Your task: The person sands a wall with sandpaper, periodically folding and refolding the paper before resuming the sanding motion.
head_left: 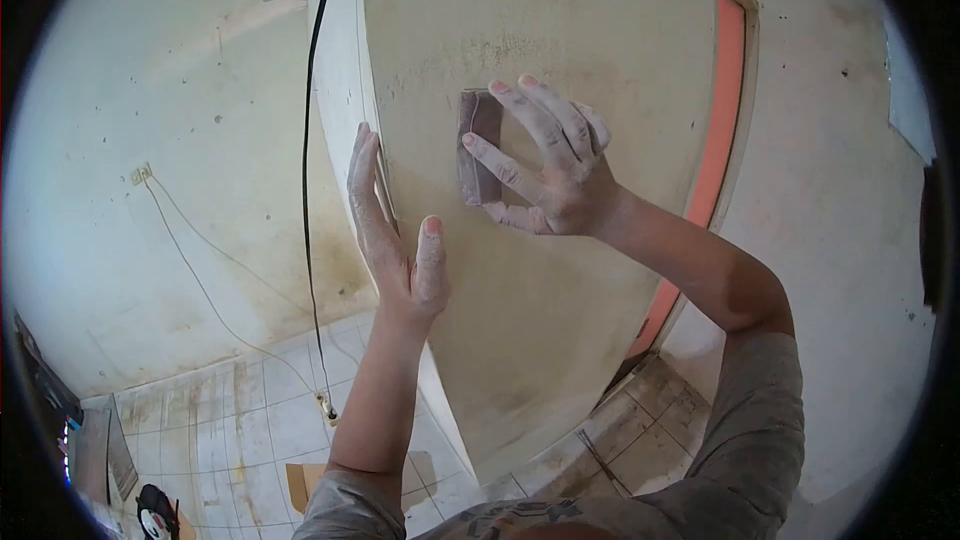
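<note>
A dusty, dark brown piece of sandpaper (482,155) lies flat against the beige wall panel (560,310). My right hand (560,155), coated in white dust, presses it there, with the index fingertip on its face and the thumb at its lower edge. The other fingertips reach toward its top right corner. To the left, my left hand (390,230) rests along the wall's vertical corner, also covered in dust. Its fingers point upward and the thumb stands apart, with nothing held. Dark stains mark the wall just above the sandpaper.
A black cable (308,140) hangs left of the corner, down to a socket (327,407) on the tiled floor (240,430). Thin wires run from a wall outlet (141,173). At lower left lies a black tool (158,512). A pink-edged doorway (715,130) stands right.
</note>
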### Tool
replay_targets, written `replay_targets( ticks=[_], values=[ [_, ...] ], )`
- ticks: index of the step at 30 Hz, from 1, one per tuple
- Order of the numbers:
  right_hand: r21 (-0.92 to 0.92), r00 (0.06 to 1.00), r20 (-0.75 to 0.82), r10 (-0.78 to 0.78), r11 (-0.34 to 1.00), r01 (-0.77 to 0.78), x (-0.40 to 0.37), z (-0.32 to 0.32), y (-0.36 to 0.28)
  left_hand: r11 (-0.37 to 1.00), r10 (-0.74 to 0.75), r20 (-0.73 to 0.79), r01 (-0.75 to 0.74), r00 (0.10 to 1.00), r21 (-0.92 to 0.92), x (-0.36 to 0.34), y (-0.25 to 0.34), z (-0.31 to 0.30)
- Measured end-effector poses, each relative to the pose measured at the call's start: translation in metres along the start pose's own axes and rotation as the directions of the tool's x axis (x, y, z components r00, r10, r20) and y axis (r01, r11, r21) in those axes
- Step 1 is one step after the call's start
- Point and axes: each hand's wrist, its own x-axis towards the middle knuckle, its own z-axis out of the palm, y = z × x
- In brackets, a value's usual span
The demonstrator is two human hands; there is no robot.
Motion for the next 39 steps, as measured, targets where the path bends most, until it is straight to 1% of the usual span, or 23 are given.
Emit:
replay_targets(
  ticks=[2, 5, 8, 11, 14, 17, 19, 20, 21, 22, 23, 25, 26, 28, 29, 31, 33, 35, 37, 39],
  values=[
    [-0.066, 0.999, 0.019, -0.031, 0.997, 0.032, -0.002, 0.001, -0.002, 1.000, -0.013, 0.000, 0.013, 1.000, -0.009, 0.000, 0.000, 0.000],
    [0.113, 0.973, 0.219, -0.076, 0.992, 0.052, -0.011, 0.007, -0.001, 0.999, -0.022, -0.006, 0.022, 1.000, -0.023, 0.001, 0.000, 0.001],
    [0.340, 0.948, 0.299, -0.108, 0.940, 0.000, -0.009, 0.003, 0.010, 1.000, -0.022, -0.007, 0.022, 1.000, -0.006, 0.000, -0.002, 0.001],
    [0.279, 0.885, 0.340, -0.318, 0.933, 0.228, -0.007, -0.006, 0.034, 1.000, -0.024, -0.009, 0.024, 1.000, -0.016, 0.001, -0.002, 0.001],
    [0.223, 0.844, 0.336, -0.418, 0.906, 0.360, -0.007, -0.005, 0.051, 0.999, -0.029, 0.000, 0.029, 1.000, -0.019, 0.001, -0.001, 0.001],
    [0.172, 0.783, 0.373, -0.498, 0.866, 0.469, 0.004, -0.007, 0.070, 1.000, -0.028, 0.007, 0.028, 1.000, -0.004, 0.000, -0.001, 0.001],
    [0.221, 0.804, 0.386, -0.452, 0.891, 0.395, 0.010, -0.008, 0.097, 1.000, -0.026, 0.006, 0.026, 1.000, 0.008, 0.001, 0.001, 0.001],
    [0.143, 0.878, 0.358, -0.316, 0.948, 0.283, 0.008, -0.007, 0.119, 1.000, -0.022, 0.007, 0.022, 1.000, 0.015, 0.002, 0.000, 0.000],
    [0.039, 0.928, 0.328, -0.175, 0.984, 0.172, 0.008, -0.009, 0.140, 1.000, -0.020, 0.008, 0.020, 1.000, 0.022, 0.001, 0.000, 0.000],
    [-0.056, 0.957, 0.289, -0.030, 0.997, 0.049, 0.007, -0.011, 0.161, 0.999, -0.017, 0.005, 0.016, 1.000, 0.028, 0.002, 0.000, 0.001],
    [-0.176, 0.963, 0.245, 0.112, 0.982, -0.070, 0.009, -0.014, 0.176, 1.000, -0.023, 0.000, 0.023, 1.000, 0.017, 0.002, 0.000, 0.001],
    [-0.061, 0.966, 0.134, 0.221, 0.975, -0.214, 0.003, -0.005, 0.191, 0.999, -0.040, 0.002, 0.040, 0.999, -0.005, 0.001, 0.000, 0.001],
    [-0.001, 0.957, 0.081, 0.280, 0.960, -0.281, -0.002, -0.002, 0.195, 0.999, -0.045, 0.009, 0.045, 0.999, 0.011, 0.000, 0.001, 0.002],
    [0.154, 0.963, 0.026, 0.268, 0.951, -0.269, 0.003, 0.000, 0.171, 0.998, -0.053, 0.018, 0.052, 0.998, 0.045, -0.001, 0.003, 0.004],
    [0.233, 0.965, -0.001, 0.263, 0.938, -0.255, 0.006, 0.002, 0.153, 0.996, -0.027, 0.025, 0.025, 0.999, 0.090, -0.001, 0.002, 0.005],
    [0.260, 0.990, 0.061, 0.129, 0.955, -0.141, 0.009, -0.003, 0.119, 0.983, 0.020, 0.040, -0.027, 0.999, 0.182, -0.002, 0.001, 0.007],
    [0.222, 0.978, 0.209, 0.005, 0.974, -0.053, 0.002, -0.007, 0.077, 0.984, 0.006, 0.050, -0.015, 0.999, 0.175, -0.001, 0.004, 0.006],
    [0.427, 0.937, 0.289, -0.197, 0.902, 0.058, -0.010, -0.004, 0.045, 0.987, -0.003, 0.057, -0.006, 0.998, 0.162, -0.002, 0.005, 0.005],
    [0.364, 0.898, 0.336, -0.284, 0.919, 0.154, -0.015, -0.006, 0.031, 0.990, -0.002, 0.050, -0.005, 0.999, 0.144, -0.002, 0.003, 0.005],
    [0.289, 0.896, 0.351, -0.271, 0.942, 0.171, -0.011, -0.006, 0.037, 0.989, 0.001, 0.049, -0.008, 0.999, 0.146, -0.001, 0.004, 0.005]
  ],
)
